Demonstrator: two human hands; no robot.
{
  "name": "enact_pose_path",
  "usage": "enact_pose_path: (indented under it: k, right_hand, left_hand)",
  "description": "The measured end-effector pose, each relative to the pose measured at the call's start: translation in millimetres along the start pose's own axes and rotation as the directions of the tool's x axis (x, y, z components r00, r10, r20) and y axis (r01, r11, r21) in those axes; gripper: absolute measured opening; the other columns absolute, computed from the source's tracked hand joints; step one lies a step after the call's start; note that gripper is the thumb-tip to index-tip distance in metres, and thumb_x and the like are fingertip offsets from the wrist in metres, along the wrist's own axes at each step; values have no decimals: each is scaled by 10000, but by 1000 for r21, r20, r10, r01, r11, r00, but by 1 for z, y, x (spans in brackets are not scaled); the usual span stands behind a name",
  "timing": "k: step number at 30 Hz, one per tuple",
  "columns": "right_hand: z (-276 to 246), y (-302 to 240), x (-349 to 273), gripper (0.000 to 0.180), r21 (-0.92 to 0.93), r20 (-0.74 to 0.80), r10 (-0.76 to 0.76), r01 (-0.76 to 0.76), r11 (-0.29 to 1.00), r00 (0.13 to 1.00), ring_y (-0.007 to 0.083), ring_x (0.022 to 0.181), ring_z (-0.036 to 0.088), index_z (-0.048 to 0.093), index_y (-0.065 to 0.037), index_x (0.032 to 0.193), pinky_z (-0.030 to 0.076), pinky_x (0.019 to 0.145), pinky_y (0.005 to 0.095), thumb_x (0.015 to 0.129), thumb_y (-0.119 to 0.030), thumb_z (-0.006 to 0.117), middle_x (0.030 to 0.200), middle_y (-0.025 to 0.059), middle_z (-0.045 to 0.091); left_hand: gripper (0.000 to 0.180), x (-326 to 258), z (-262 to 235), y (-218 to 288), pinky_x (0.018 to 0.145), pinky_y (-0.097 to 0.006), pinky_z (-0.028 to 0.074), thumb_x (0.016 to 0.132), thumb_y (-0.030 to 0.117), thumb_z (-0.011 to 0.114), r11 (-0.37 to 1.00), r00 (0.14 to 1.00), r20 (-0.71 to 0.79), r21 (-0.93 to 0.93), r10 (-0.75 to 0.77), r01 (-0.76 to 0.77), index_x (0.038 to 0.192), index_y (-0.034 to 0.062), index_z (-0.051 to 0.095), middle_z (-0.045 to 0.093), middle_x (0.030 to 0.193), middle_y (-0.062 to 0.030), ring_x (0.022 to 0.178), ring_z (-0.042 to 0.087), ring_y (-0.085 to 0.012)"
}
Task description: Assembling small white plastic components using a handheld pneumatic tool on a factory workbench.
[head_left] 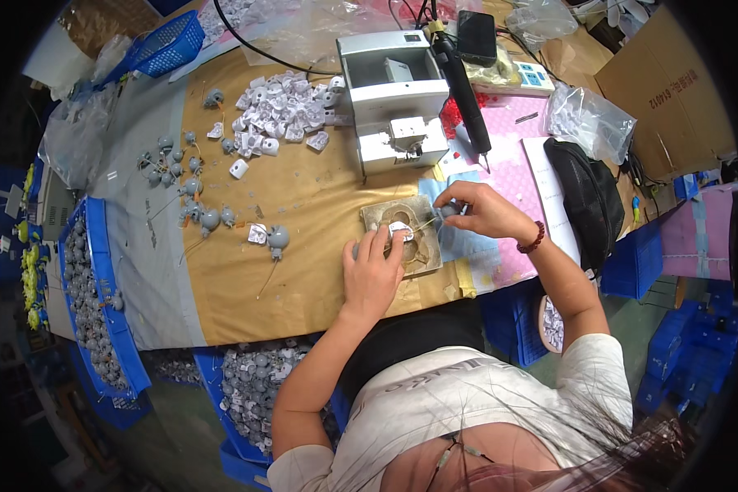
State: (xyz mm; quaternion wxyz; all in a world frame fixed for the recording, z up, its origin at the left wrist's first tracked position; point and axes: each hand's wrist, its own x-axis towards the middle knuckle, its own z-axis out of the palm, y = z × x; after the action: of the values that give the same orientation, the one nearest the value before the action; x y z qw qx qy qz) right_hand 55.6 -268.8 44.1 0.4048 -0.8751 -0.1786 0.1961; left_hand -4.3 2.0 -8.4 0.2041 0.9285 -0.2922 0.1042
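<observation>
Your right hand [485, 211] pinches the grey ball [449, 210] by the right edge of the block [425, 264]. The white piece [401, 230] sits on the block, left of the ball and a bit nearer you. Your left hand [373, 275] is closest, touching that piece; I can't tell if it grips.

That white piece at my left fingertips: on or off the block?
On: the white piece lies within the edges of the square block, left hand touching it.
</observation>
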Motion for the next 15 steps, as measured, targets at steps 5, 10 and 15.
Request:
enact_pose_path:
  k: [5,10,15]
  right_hand:
    - [44,9,12,301,318,-409,-62,205,926,911,176,922,656,638,-45,1131,562,799,298,844,11,708,1055,43,645]
    - [47,7,25,319,818,-172,197,28,575,965,126,880,654,597,-39,1192,578,754,258,895,-9,711,1063,56,623]
    - [42,-5,30,313,931,-4,192,-66,359,981,114,755,652,597,-29,1195,577,702,258,911,-53,724,936,35,647]
  left_hand:
    - [511,3,-1,-5,993,-455,407,744,88,729,998,999,-2,-52,35,-35,1247,92,639,600,1258,-135,1178,562,-279]
    - [523,5,-4,-6,988,-438,413,730,82,730,997,1000,9,-73,28,-27,1246,102,640,607,1236,-127,1169,569,-270]
    - [510,6,-3,-8,980,-431,419,727,83,734,997,999,10,-71,35,-34,1230,104,648,604,1236,-120,1162,570,-267]
